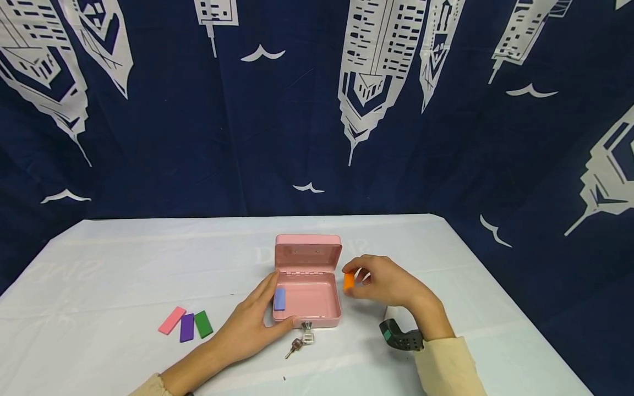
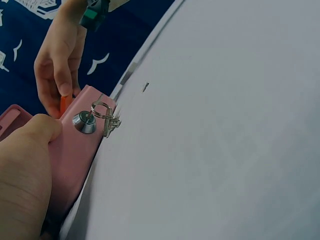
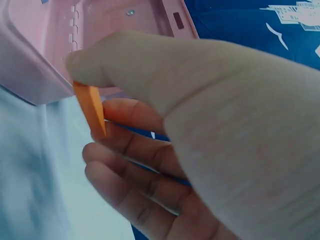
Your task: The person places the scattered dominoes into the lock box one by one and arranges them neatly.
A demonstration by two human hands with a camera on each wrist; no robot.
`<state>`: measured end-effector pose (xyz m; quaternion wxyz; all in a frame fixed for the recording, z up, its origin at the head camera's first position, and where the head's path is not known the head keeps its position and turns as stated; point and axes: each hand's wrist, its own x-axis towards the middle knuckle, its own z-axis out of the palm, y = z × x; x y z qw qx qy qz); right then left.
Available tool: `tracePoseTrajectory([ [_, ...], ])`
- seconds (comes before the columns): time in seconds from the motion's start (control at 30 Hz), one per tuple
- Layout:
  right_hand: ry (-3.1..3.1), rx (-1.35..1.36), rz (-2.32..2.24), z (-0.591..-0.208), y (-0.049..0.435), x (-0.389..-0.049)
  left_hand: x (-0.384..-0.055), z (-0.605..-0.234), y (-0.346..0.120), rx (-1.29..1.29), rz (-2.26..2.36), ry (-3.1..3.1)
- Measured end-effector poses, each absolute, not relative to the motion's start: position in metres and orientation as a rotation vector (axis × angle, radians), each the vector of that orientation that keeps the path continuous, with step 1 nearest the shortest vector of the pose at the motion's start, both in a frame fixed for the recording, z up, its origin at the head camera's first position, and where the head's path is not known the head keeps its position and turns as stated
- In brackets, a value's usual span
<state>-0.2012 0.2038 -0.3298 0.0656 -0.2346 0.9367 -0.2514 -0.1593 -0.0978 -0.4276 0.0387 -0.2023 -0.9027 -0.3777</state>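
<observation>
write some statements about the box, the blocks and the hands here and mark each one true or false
1. The right hand holds an orange block. True.
2. The left hand touches the pink box. True.
3. The box's lid is shut. False: the lid stands open.
4. A blue block lies inside the box. True.
5. The green block lies between the pink block and the purple block. False: the purple block lies between the pink block and the green block.
6. The lock is on the side of the box farthest from the person. False: the lock is on the near side.
</observation>
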Motion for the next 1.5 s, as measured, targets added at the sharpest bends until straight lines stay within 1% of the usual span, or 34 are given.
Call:
tracePoseTrajectory([
  [0.27,2.827,-0.85,-0.761,-0.335,0.19,-0.202,-0.159,-0.427,-0.097,-0.602,-1.175,-2.777],
  [0.77,2.856,-0.93,-0.728,-0.346,0.162,-0.199,-0.159,-0.427,-0.098,-0.597,-1.153,-2.79],
  [1.27,2.9,-1.092,-0.68,-0.369,0.138,-0.2,-0.16,-0.428,-0.099,-0.613,-1.158,-2.8],
  [1.5,2.917,-1.115,-0.612,-0.378,0.13,-0.201,-0.16,-0.427,-0.1,-0.613,-1.169,-2.801],
])
